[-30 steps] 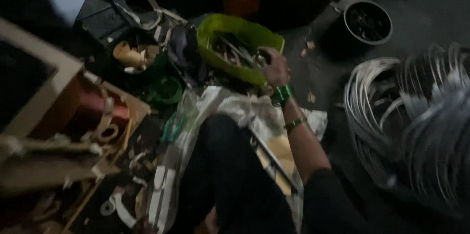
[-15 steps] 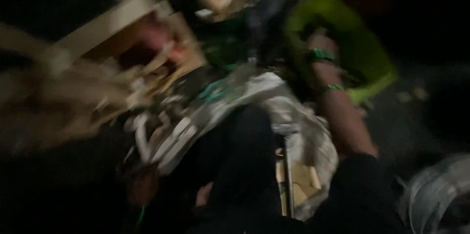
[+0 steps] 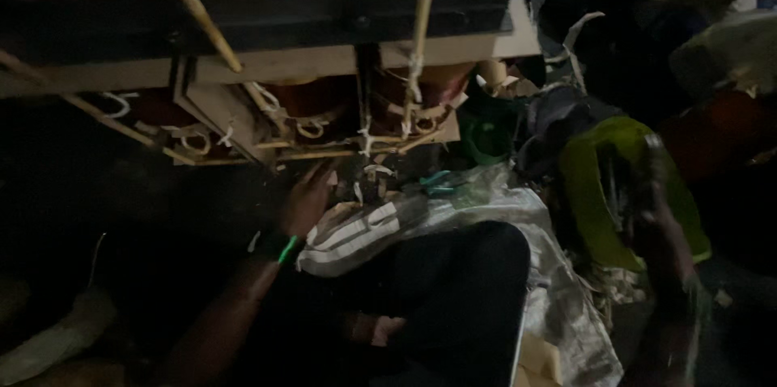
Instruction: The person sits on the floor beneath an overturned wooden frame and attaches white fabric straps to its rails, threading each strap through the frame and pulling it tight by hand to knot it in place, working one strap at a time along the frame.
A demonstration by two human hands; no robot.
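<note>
the left hand (image 3: 307, 197), fingers spread open, reaches under the wooden frame wound with reddish coils and white ties (image 3: 324, 112). the right hand (image 3: 651, 217) is blurred over the lime-green plastic basin (image 3: 591, 193) right of the frame; i cannot tell its grip. in this dim light, loose ties could snag the reaching fingers.

A dark floor (image 3: 89, 193) carries a heap of clutter. A crumpled silvery woven sack (image 3: 558, 306) lies spread on it. Beside the sack sits a lime-green plastic basin (image 3: 595, 193), tilted. A wooden frame (image 3: 267, 71) with thin slats and white ties rests at the far side, with reddish-brown coils (image 3: 312, 99) inside it. Pale scraps (image 3: 615, 286) lie scattered near the basin.
</note>
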